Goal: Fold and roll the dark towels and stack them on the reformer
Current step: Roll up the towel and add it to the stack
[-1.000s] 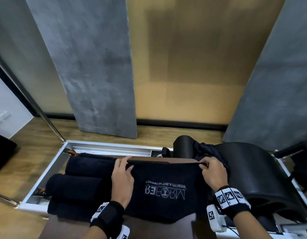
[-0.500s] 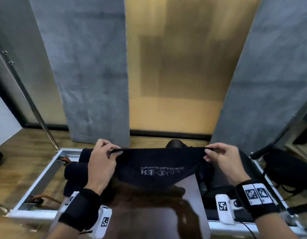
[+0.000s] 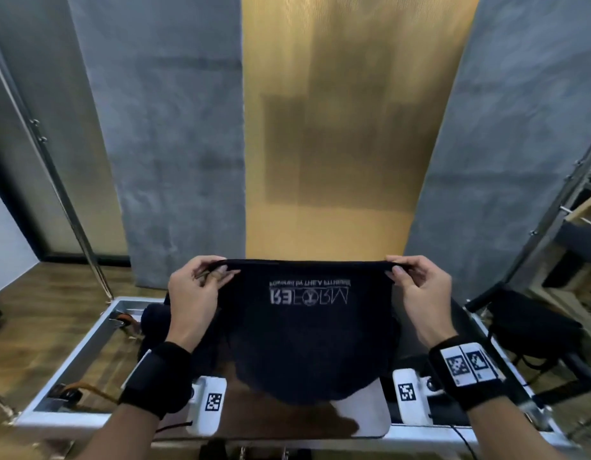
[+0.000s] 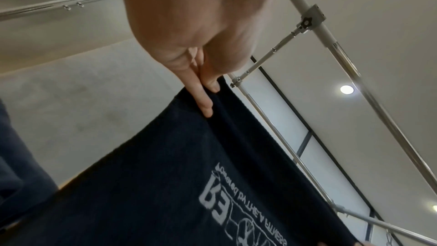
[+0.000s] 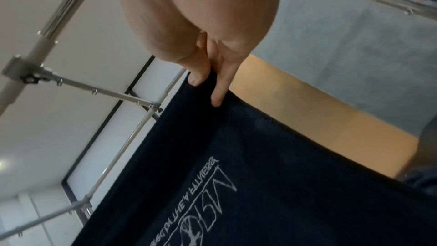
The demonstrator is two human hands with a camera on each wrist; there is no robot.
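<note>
Dark towel (image 3: 307,327), white logo upside down toward the wearer, hangs stretched in the air above the reformer (image 3: 88,333), its lower edge drooping to the glossy brown surface (image 3: 360,416). Left hand (image 3: 194,293) and right hand (image 3: 417,293) are held apart, each pinching one top corner between thumb and fingers. Rolled towels (image 3: 154,320) lie in the frame behind the left wrist.

Grey wall panels (image 3: 174,144); wooden floor (image 3: 28,327)

Rolled towels (image 3: 154,322) beside bare brown platform (image 3: 360,413)
</note>
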